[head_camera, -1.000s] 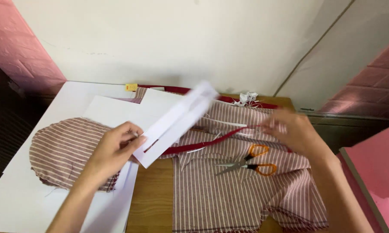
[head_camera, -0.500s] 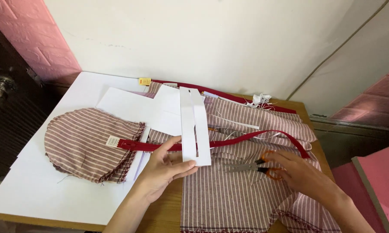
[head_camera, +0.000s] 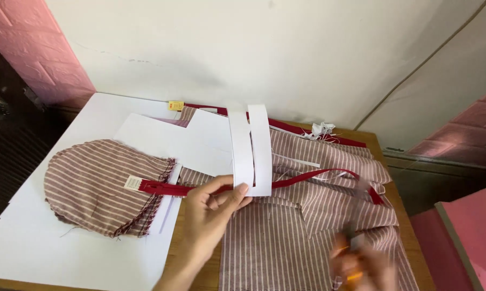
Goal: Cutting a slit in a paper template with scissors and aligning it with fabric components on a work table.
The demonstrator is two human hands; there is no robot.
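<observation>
**Left hand pinches paper template**

Left hand (head_camera: 213, 207) grips the lower end of a white slotted paper strip (head_camera: 251, 148), which rises upright just above it over the striped maroon fabric (head_camera: 286, 242). Right hand (head_camera: 361, 261) (blurred, grip unclear) holds orange-handled scissors (head_camera: 352, 249) lower right.

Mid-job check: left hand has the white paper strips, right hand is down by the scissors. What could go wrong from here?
1. The left hand pinches the white paper strips only at their lower end; they may slip or skew over the red strap.
2. The right hand is motion-blurred around the orange-handled scissors, just above the striped fabric; the blades could snag or nick it.
3. The rounded striped pieces have fraying edges that may shed more threads.
</observation>
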